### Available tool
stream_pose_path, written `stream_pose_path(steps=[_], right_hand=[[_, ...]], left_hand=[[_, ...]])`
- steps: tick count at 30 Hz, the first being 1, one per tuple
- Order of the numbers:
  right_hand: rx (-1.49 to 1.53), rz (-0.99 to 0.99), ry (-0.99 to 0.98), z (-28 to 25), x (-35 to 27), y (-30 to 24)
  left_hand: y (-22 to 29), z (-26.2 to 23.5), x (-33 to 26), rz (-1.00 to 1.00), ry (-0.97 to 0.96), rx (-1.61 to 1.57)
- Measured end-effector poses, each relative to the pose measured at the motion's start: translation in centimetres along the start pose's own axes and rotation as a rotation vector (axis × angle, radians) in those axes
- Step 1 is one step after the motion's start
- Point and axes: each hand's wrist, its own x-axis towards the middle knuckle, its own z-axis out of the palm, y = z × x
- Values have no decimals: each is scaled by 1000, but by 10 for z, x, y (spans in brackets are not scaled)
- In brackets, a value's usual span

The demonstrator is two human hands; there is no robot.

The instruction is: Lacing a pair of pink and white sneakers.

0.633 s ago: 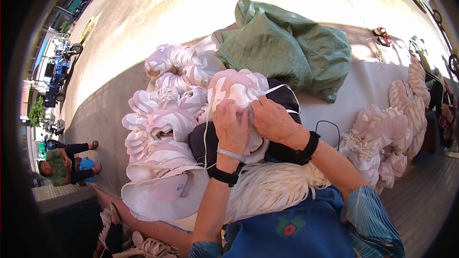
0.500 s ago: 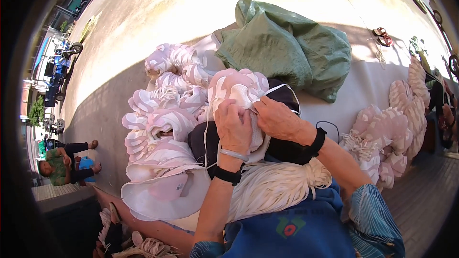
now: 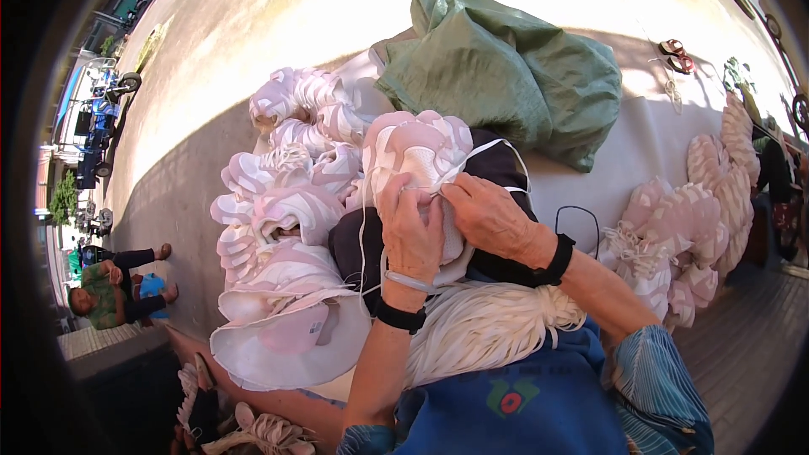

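Observation:
A pink and white shoe upper (image 3: 420, 136) lies on my lap, its toe pointing away from me. My left hand (image 3: 411, 232) is closed on its near part, fingertips at the eyelet edge. Thumb and forefinger of my right hand (image 3: 493, 217) pinch a white shoelace (image 3: 493, 147) beside them; it loops out to the right over my dark trouser leg. Another lace length hangs down to the left of my left hand. Across my lap, on the blue apron (image 3: 506, 404), rests a thick bundle of cream laces (image 3: 497, 329).
More pink and white uppers (image 3: 291, 211) are heaped at my left. A green woven sack (image 3: 506, 67) lies beyond my knees. Stacked uppers (image 3: 674, 227) stand on the right, with sandals (image 3: 677, 56) farther off. A seated person (image 3: 109, 291) is at the far left.
My hands have stayed at the eyelets, the right fingertips shifting slightly left and closer to the left hand. The whole view has tilted a little.

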Motion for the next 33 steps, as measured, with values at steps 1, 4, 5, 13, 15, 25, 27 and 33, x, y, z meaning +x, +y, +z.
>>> stream_pose_path(steps=[1, 4, 5, 13, 15, 25, 27, 33], right_hand=[[20, -27, 15, 0, 0, 1], [109, 24, 17, -3, 0, 0], [108, 24, 17, -3, 0, -1], [121, 219, 158, -9, -1, -12], [83, 171, 167, -20, 2, -14], [-145, -107, -32, -11, 30, -9], [-115, -157, 36, -8, 37, -5], [799, -7, -259, -39, 24, -57]], left_hand=[[-1, -1, 0, -3, -1, 3], [-2, -2, 1, 11, -42, 18], [-1, -1, 2, 40, -42, 46], [-5, -13, 1, 71, -96, -13], [-12, -24, 0, 12, -118, -135], [-17, -26, 1, -22, -144, -85], [-18, -25, -1, -14, -122, -55], [-21, -32, -8, 26, -88, 225]])
